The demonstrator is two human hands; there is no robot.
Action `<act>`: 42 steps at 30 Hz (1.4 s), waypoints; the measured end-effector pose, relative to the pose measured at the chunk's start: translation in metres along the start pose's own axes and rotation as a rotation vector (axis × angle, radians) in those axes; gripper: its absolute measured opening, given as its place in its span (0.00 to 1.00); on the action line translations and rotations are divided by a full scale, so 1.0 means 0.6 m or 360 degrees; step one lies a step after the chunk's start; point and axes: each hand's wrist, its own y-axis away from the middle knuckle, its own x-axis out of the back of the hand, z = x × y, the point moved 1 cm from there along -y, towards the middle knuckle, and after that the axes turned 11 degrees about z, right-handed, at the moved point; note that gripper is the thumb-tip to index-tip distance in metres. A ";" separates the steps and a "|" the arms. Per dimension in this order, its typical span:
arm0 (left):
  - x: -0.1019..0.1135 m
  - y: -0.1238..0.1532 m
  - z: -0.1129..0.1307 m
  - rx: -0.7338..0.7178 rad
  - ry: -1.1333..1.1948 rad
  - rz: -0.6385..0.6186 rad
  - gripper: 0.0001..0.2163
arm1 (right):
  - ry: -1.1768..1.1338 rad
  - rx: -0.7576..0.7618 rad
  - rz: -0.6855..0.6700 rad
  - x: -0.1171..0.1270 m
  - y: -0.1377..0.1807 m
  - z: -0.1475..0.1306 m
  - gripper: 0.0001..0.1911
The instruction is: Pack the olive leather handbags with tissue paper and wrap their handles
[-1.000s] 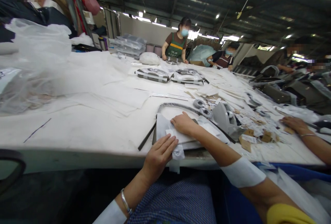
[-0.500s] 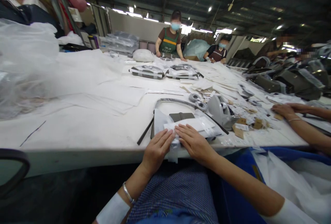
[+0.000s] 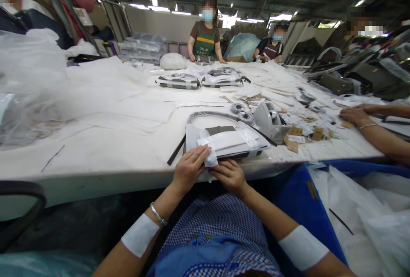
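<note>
A handbag (image 3: 221, 130) lies at the table's near edge, partly covered with white wrapping sheets (image 3: 233, 141) and strips of clear tape (image 3: 209, 157). Its handle (image 3: 209, 115), wrapped in film, arches away from me. My left hand (image 3: 191, 167) grips the near left edge, fingers on top of the wrapping beside a tape strip. Curled fingers of my right hand (image 3: 231, 177) hold the near edge just below that strip. The undersides of both hands, with the thumbs, are mostly hidden.
Two wrapped bags (image 3: 178, 81) lie farther back. To the right are film rolls (image 3: 245, 117), a grey-white stuffed piece (image 3: 267, 121) and cardboard tags (image 3: 293, 144). Plastic film (image 3: 32, 85) heaps at left. A blue bin (image 3: 297, 200) stands below right. A co-worker's hands (image 3: 358, 115) rest at right.
My right hand has slid from the top of the wrapping down to its near edge, fingers now curled. My left hand stays at the left side. The tape end that hung down is now up against the bag.
</note>
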 end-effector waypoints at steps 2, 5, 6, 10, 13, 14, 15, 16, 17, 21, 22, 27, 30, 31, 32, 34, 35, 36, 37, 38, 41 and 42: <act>0.001 -0.001 -0.001 -0.0015 -0.0010 -0.0020 0.25 | -0.0131 -0.0066 -0.0015 0.006 -0.003 -0.004 0.10; 0.001 -0.002 -0.002 -0.0043 -0.0014 -0.0028 0.25 | -0.0202 -0.0175 -0.0044 0.024 0.003 -0.017 0.11; 0.001 -0.002 -0.002 -0.0051 -0.0014 -0.0024 0.25 | -0.0208 -0.0200 -0.0061 0.032 0.005 -0.021 0.11; 0.000 -0.002 -0.001 -0.0055 0.0002 -0.0020 0.26 | -0.0283 -0.0190 -0.0096 0.061 -0.013 -0.024 0.07; 0.000 -0.003 0.000 -0.0051 0.0010 0.0011 0.26 | -0.0105 -0.0232 0.0025 0.070 -0.043 -0.009 0.16; 0.000 -0.003 0.000 -0.0051 0.0010 0.0019 0.26 | -0.0020 -0.0239 0.0055 0.069 -0.054 -0.002 0.18; 0.000 -0.004 0.000 -0.0051 0.0008 0.0022 0.26 | 0.0051 -0.0232 0.0064 0.065 -0.064 0.005 0.19; 0.000 -0.004 0.000 -0.0050 0.0006 0.0017 0.25 | 0.0094 -0.0201 0.0058 0.060 -0.074 0.012 0.18; 0.000 -0.005 0.000 -0.0050 0.0004 0.0006 0.25 | 0.0108 -0.0152 0.0048 0.055 -0.082 0.019 0.17; 0.003 -0.006 0.000 -0.0052 -0.0006 0.0007 0.26 | 0.0039 -0.0008 0.0042 0.049 -0.103 0.039 0.12; 0.003 -0.006 0.001 -0.0054 -0.0007 0.0011 0.26 | 0.0020 -0.0010 0.0041 0.051 -0.105 0.042 0.11; 0.006 -0.009 0.002 -0.0042 -0.0011 -0.0019 0.27 | -0.0019 -0.0010 -0.0017 0.066 -0.094 0.047 0.09; 0.004 -0.010 0.002 -0.0014 -0.0004 -0.0029 0.26 | -0.0007 0.0013 -0.0015 0.061 -0.082 0.048 0.11; 0.004 -0.010 0.002 0.0005 0.0000 -0.0040 0.26 | 0.0000 0.0019 -0.0004 0.058 -0.078 0.048 0.12; 0.004 -0.010 0.003 0.0026 0.0008 -0.0054 0.26 | 0.0007 0.0023 0.0010 0.055 -0.075 0.047 0.13; 0.009 -0.013 0.006 0.0076 0.0032 -0.0083 0.27 | 0.0023 0.0029 0.0042 0.049 -0.069 0.046 0.14; 0.013 -0.016 0.009 0.0109 0.0049 -0.0103 0.27 | 0.0032 0.0029 0.0058 0.047 -0.066 0.046 0.15; 0.018 -0.020 0.012 0.0146 0.0075 -0.0133 0.27 | 0.0038 0.0033 0.0073 0.045 -0.064 0.046 0.15; 0.024 -0.024 0.016 0.0184 0.0110 -0.0172 0.28 | 0.0041 0.0041 0.0084 0.044 -0.062 0.046 0.15; 0.030 -0.029 0.020 0.0223 0.0154 -0.0215 0.28 | 0.0041 0.0053 0.0094 0.042 -0.060 0.046 0.15; 0.040 -0.043 0.029 0.0351 0.0245 -0.0281 0.25 | 0.0039 0.0076 0.0111 0.037 -0.056 0.048 0.14; 0.039 -0.045 0.030 0.0387 0.0231 -0.0259 0.23 | 0.0042 0.0077 0.0121 0.036 -0.056 0.049 0.14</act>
